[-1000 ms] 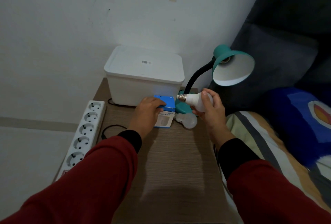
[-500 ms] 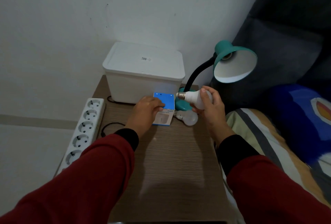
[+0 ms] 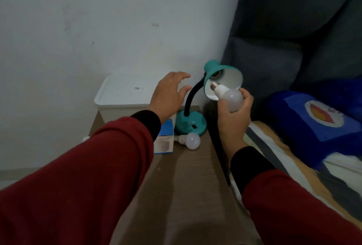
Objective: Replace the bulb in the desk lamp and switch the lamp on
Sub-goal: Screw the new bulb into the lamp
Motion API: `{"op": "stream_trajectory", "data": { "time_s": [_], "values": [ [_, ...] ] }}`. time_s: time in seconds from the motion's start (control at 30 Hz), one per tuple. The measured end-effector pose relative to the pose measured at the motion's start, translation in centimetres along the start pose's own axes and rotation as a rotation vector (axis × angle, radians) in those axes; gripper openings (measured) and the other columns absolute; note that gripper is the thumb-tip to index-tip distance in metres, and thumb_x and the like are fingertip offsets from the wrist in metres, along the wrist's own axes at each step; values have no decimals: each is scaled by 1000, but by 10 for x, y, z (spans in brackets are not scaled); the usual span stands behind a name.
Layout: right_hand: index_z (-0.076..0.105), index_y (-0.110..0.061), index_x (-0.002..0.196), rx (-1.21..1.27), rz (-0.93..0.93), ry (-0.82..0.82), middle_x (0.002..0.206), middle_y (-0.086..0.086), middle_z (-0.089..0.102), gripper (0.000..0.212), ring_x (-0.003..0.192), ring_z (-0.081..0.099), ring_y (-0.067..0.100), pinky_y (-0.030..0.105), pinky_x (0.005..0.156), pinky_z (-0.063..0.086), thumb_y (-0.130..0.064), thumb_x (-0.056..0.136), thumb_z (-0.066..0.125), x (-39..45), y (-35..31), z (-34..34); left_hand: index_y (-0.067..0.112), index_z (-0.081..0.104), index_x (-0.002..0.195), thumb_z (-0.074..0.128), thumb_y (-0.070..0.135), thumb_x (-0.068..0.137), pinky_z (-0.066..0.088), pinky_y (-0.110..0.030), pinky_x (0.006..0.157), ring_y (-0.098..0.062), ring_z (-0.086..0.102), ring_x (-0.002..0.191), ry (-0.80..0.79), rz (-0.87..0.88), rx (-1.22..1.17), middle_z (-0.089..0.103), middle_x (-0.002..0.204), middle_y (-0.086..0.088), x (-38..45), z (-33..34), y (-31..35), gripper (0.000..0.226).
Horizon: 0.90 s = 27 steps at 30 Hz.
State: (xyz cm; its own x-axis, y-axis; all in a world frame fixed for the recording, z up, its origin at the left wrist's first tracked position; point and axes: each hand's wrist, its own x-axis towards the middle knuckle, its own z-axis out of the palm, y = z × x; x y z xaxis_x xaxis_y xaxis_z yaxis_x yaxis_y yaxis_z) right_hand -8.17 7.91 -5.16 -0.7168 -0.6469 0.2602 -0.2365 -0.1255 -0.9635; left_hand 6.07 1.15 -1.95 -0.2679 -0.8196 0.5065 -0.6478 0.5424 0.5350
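A teal desk lamp stands at the table's back right on a round base (image 3: 191, 124), with a black gooseneck and a shade (image 3: 227, 77) whose socket holds no bulb. My right hand (image 3: 234, 116) grips a white bulb (image 3: 228, 95) and holds its screw cap up just below the shade's opening. My left hand (image 3: 169, 93) hovers with fingers spread, left of the gooseneck and above the table, holding nothing. A second white bulb (image 3: 191, 140) lies on the table in front of the lamp base. A blue and white bulb box (image 3: 165, 140) lies beside it, partly hidden by my left sleeve.
A white lidded storage box (image 3: 127, 95) stands against the wall at the back of the wooden table (image 3: 186, 186). A bed with a striped sheet (image 3: 284, 156) and a blue pillow (image 3: 323, 123) adjoins the table's right edge. A dark headboard rises behind it.
My left hand left the bulb box and rose toward the lamp's neck. My right hand lifted the bulb from beside the box up to the shade. The camera view shifted right.
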Motion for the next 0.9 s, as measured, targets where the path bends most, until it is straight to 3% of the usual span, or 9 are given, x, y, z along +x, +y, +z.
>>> {"op": "stream_trajectory", "data": {
  "time_s": [0.2, 0.37, 0.47, 0.67, 0.73, 0.83, 0.9],
  "values": [
    [46, -20, 123, -104, 69, 22, 122, 8, 58, 57, 106, 58, 24, 32, 87, 49, -32, 74, 73, 34, -1, 10, 15, 50, 134, 56, 10, 91, 25, -5, 92, -21, 54, 118, -88, 135, -31, 56, 132, -9, 46, 18, 43, 44],
    [46, -15, 122, -120, 95, -48, 123, 12, 58, 60, 109, 58, 28, 21, 80, 38, -34, 73, 77, 51, 5, 25, 15, 54, 131, 54, 5, 91, 30, -12, 103, -20, 55, 122, -133, 136, -22, 58, 133, -7, 59, 31, 41, 41],
    [44, -16, 126, -94, 106, -81, 127, 12, 55, 62, 114, 55, 27, 24, 84, 39, -32, 75, 75, 57, 3, 33, 18, 59, 125, 54, 6, 92, 33, -13, 103, -19, 58, 119, -148, 99, -63, 62, 128, -9, 63, 34, 37, 36],
    [44, -26, 132, -78, 159, -146, 129, 11, 54, 59, 117, 52, 28, 32, 93, 42, -35, 80, 69, 65, 2, 43, 18, 62, 122, 55, 7, 91, 27, 10, 87, -17, 60, 114, -136, 91, -67, 65, 124, -8, 65, 34, 30, 33],
    [43, -29, 132, -48, 213, -164, 128, 8, 53, 63, 113, 53, 26, 30, 89, 45, -27, 76, 72, 65, 4, 42, 17, 62, 122, 57, 8, 91, 27, 3, 92, -17, 60, 115, -149, 104, -63, 65, 124, -9, 66, 33, 30, 33],
    [44, -22, 132, 36, 255, -177, 118, 4, 58, 61, 93, 63, 18, 9, 68, 51, -26, 78, 73, 62, 8, 39, 18, 62, 122, 58, 9, 90, 28, -2, 95, -17, 60, 116, -164, 115, -58, 65, 124, -8, 67, 33, 31, 33],
    [50, -16, 128, 100, 296, -160, 112, 7, 63, 59, 85, 69, 20, 21, 71, 59, -40, 78, 71, 60, 6, 41, 18, 63, 122, 57, 9, 90, 30, -3, 95, -16, 60, 116, -160, 106, -61, 65, 124, -8, 67, 34, 31, 33]
  ]
}}
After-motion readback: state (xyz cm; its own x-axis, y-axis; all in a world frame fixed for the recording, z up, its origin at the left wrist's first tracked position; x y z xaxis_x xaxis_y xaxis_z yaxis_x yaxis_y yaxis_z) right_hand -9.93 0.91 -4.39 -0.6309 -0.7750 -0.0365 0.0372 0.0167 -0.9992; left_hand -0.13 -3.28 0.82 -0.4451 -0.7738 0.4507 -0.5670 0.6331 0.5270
